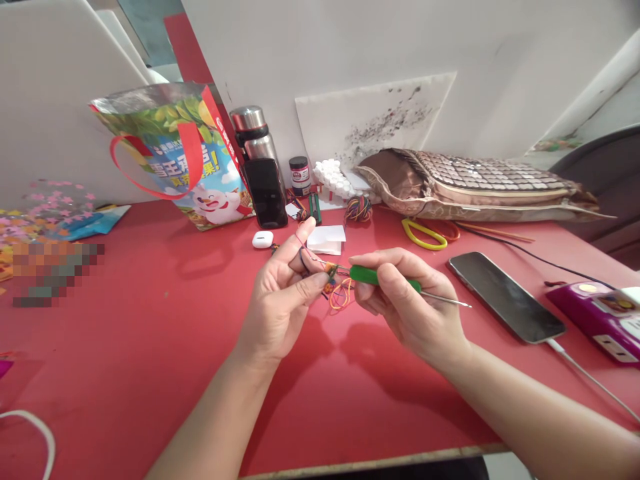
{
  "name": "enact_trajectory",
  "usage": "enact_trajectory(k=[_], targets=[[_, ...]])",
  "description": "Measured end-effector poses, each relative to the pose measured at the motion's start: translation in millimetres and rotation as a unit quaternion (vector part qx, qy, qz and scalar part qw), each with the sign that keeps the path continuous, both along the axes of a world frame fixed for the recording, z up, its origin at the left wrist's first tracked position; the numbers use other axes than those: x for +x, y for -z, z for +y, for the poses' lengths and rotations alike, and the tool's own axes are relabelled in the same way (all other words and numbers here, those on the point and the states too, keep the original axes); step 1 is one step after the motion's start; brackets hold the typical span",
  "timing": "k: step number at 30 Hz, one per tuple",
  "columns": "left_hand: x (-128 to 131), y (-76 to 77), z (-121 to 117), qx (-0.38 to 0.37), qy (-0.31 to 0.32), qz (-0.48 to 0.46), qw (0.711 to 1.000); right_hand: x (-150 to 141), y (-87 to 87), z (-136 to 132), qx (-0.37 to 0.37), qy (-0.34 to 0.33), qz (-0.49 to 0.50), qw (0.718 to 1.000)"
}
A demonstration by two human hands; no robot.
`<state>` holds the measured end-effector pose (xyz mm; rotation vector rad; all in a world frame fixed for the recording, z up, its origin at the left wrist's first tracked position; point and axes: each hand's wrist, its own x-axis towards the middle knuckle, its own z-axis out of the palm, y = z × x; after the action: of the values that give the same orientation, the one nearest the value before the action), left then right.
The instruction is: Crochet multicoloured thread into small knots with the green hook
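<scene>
Green-handled, one slim double-ended metal tool (385,278) sits in our right hand (415,307), thumb and fingers clamped on its handle, above the red tabletop (200,373). Its long axis runs left to right, its right end tilted slightly toward us; one metal shaft points left at a small multicoloured thread knotwork (331,270), the other points right, past the fingers. Our left hand (280,293) pinches that single piece between thumb and fingers, a red thread crossing a raised finger. Around them we count two black-screened phones (506,297), one upright, one flat, plus one white earbud case (263,239) and one silver steel flask (253,127).
</scene>
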<state>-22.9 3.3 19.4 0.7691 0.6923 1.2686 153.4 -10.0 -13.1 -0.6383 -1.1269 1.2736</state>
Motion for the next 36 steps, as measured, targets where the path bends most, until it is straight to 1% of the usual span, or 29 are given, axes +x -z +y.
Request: enact_trajectory(k=[7,13,16,27,36], targets=[[-1.3,-1.9,-0.7,0.007,-0.001,-0.001,1.000,1.8,-1.2,2.1,0.002,-0.004,0.011,1.000],[-2.0,-1.4,-0.9,0.012,0.000,0.018,1.000,3.0,-7.8,2.4,-0.024,0.015,-0.010,1.000],[-3.0,-1.8,-0.9,0.014,0.000,0.027,1.000,3.2,-10.0,2.7,-0.024,0.019,-0.009,0.999],[-5.0,-2.7,-0.7,0.018,-0.003,0.032,0.999,6.1,-10.2,4.0,-0.020,-0.001,0.018,1.000],[-5.5,-4.3,-1.1,0.032,0.001,0.041,0.999,9.2,-14.9,4.0,-0.041,0.009,0.012,0.999]])
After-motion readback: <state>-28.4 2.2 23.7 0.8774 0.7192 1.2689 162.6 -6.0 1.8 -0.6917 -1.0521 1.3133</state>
